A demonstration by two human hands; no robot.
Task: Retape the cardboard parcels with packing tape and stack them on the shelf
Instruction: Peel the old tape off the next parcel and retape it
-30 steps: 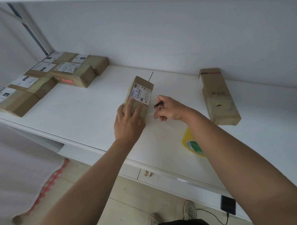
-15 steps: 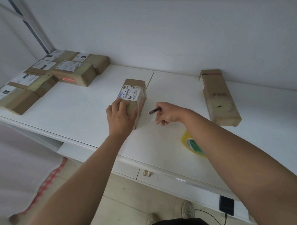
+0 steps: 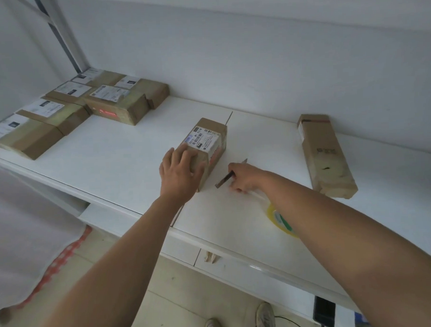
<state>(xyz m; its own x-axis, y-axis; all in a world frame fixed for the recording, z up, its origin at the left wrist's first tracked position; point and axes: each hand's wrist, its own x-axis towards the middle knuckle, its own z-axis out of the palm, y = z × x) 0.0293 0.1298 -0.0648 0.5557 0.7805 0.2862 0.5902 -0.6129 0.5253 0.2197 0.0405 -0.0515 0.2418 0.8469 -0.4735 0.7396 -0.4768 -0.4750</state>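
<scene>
The left hand [image 3: 179,173] lies over the near end of a small labelled parcel [image 3: 206,146], fingers curved down onto its top and near edge, holding it on the white shelf [image 3: 125,152]. The parcel sits near the middle of the shelf, its white shipping label facing up and its long axis running toward one o'clock. At three o'clock from it, just beside but not touching, the right hand [image 3: 243,178] is closed round a slim dark cutter [image 3: 225,180] — the blade end points back toward the parcel's near corner.

Under the right forearm, at five o'clock from the parcel, a yellow tape roll [image 3: 276,216] lies flat, half hidden by the arm. Farther out at three o'clock a long narrow box [image 3: 325,156] lies on the shelf, well apart from both hands. At ten o'clock a cluster of labelled parcels [image 3: 113,104] fills the shelf's far left corner — packed side by side, with open white surface between them and the held parcel.
</scene>
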